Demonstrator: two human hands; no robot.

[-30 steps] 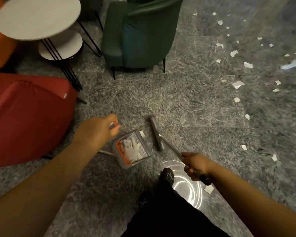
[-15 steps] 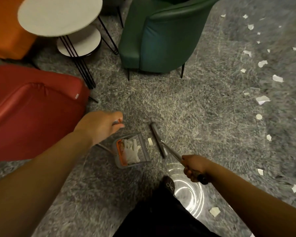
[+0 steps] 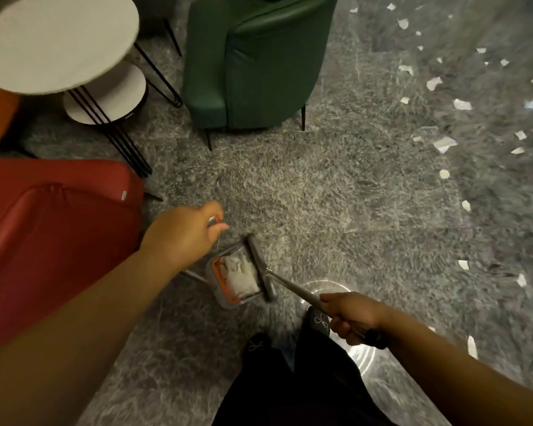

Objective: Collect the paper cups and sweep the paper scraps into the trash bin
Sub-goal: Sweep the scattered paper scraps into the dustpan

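Dustpan's filling up, but loads of scraps left

Right hand point(image 3: 350, 318) grips the broom point(image 3: 260, 265) handle, head touching the dustpan point(image 3: 234, 276) mouth; left hand point(image 3: 185, 235) grips the dustpan's handle. White scraps sit inside. Far right, paper scraps point(image 3: 443, 144) litter the floor point(image 3: 320, 195). No cups or bin visible.

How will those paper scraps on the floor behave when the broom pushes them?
The paper scraps look thin and flat, so probably very light and apt to flutter or skip. On this glossy floor they would likely slide easily, though flat pieces might slip under the broom head.
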